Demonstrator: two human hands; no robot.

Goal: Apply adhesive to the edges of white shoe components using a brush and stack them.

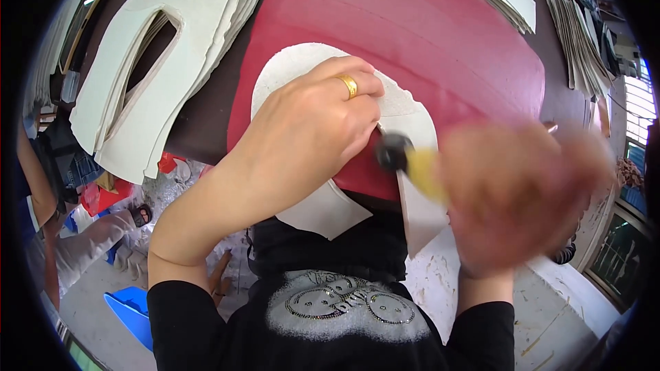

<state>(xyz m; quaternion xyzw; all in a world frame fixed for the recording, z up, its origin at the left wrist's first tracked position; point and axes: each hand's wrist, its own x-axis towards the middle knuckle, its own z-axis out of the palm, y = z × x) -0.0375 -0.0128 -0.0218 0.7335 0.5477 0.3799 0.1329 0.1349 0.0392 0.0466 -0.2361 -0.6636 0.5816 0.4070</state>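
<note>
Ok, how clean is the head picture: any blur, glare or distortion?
Head view: right hand heavily blurred, yellow-handled tool partly smeared, left hand much sharper; head view: soft sheen across the red mat, barred window at right nearly washed out; head view: edges bend toward the dark fisheye rim.

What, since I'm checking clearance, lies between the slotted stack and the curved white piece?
In the head view, from stack to curved piece: dark tabletop, then red sheet; lower, the left forearm.
</note>
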